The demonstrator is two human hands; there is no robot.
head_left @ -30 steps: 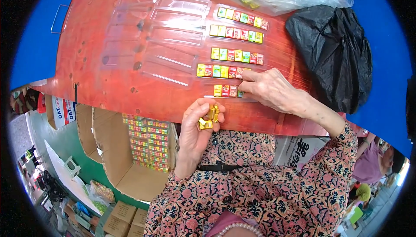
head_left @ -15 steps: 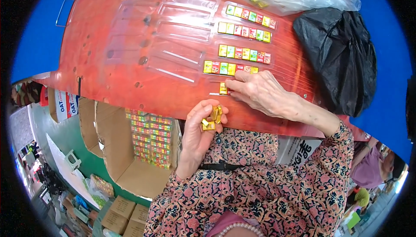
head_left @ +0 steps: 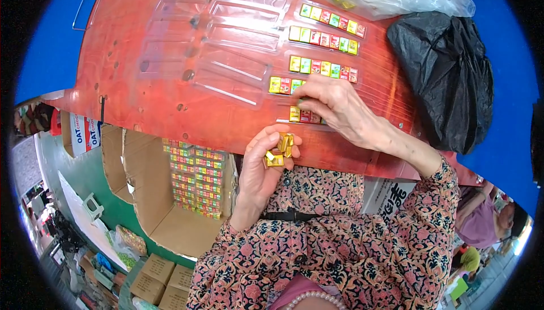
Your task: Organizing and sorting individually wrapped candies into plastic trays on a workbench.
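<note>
Two hands (head_left: 348,111), one red table (head_left: 136,103) with five packet rows (head_left: 324,39), one large black bag (head_left: 446,77)

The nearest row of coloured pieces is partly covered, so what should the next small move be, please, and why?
I would probably lift the right hand slightly aside: it covers the right end of the nearest row, so any gap there cannot be seen, while the left hand holds several gold pieces close by.

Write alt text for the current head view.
A person's left hand holds small gold blocks while the right hand is over rows of multicoloured blocks on a red table. Clear plastic trays lie left, a black plastic bag right; an open cardboard box stands lower left.
</note>
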